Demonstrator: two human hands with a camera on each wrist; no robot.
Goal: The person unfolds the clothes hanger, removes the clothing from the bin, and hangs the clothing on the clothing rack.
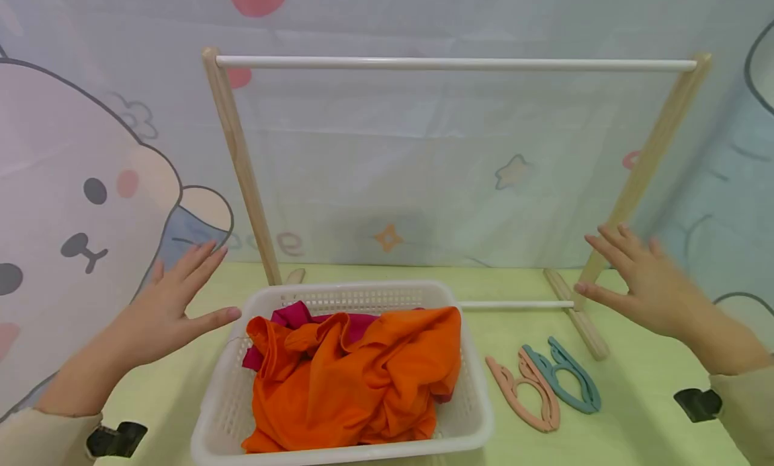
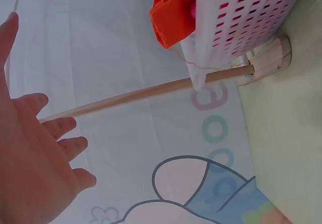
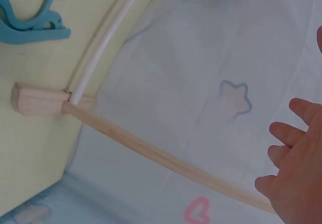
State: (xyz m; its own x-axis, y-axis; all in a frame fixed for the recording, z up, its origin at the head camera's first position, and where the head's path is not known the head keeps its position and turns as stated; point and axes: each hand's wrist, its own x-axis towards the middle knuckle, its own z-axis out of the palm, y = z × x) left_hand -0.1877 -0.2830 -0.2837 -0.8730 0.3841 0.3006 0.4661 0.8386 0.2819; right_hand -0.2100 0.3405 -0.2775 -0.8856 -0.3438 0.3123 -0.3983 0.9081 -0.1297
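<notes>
A white plastic basket [image 1: 478, 412] stands at the front middle of the table, holding a crumpled orange garment [image 1: 357, 379] over a magenta cloth [image 1: 293, 316]. My left hand [image 1: 163, 311] hovers to the left of the basket, fingers spread, touching nothing. On the other side my right hand [image 1: 647, 288] is raised near the rack's right post, its fingers apart and holding nothing. Between the basket and the right hand lie a pink folding hanger [image 1: 551, 402] and a blue folding hanger [image 1: 589, 389], side by side. The right wrist view shows part of the blue hanger [image 3: 35, 35].
Behind the basket stands a small clothes rack with wooden posts [image 1: 242, 164] and a white top rail [image 1: 453, 64]. A lower white bar [image 1: 517, 305] joins its wooden feet [image 1: 577, 315]. A printed cloth backdrop [image 1: 423, 184] hangs behind the pale yellow table [image 1: 635, 426].
</notes>
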